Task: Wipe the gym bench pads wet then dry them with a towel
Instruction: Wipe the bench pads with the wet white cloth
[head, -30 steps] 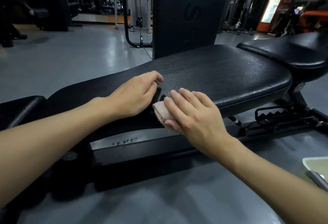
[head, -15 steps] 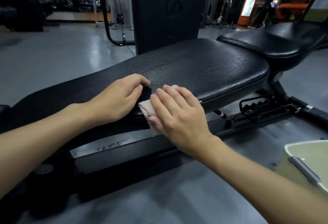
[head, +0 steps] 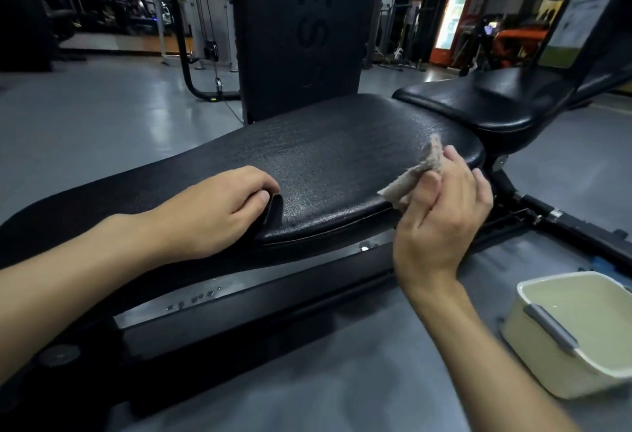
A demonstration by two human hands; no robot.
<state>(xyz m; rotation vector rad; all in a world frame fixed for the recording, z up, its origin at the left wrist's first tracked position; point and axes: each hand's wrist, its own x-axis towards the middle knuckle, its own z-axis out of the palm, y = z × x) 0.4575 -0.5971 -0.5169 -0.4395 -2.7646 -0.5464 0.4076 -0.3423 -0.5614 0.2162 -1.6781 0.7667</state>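
So, long pad (head: 325, 164): black, textured, and it ran flat across the middle of the view, speckled with a damp-looking sheen on top.
Left hand (head: 212, 212): rested on the pad's near side, about midway along it, with its fingers curled under.
Left grip: the thumb sat against a small dark flap (head: 273, 212) sticking up from the pad, and honestly I couldn't tell if it pinched it.
Right hand (head: 444, 219): was at the pad's near right corner, pinching a beige cloth (head: 410, 182) between thumb and fingers.
Cloth: bunched, with one corner poking up over the pad's right end; it looked raised off the surface.
Seat pad (head: 478, 103): glossy black, just beyond the long pad's right end.
Tub (head: 533, 356): cream, held pale liquid, and sat on the floor (head: 85, 123) on the near side of the pad, off its right end, with a grey handle (head: 550, 329) across its rim.
Frame (head: 239, 308): dark metal, straight under the pad.
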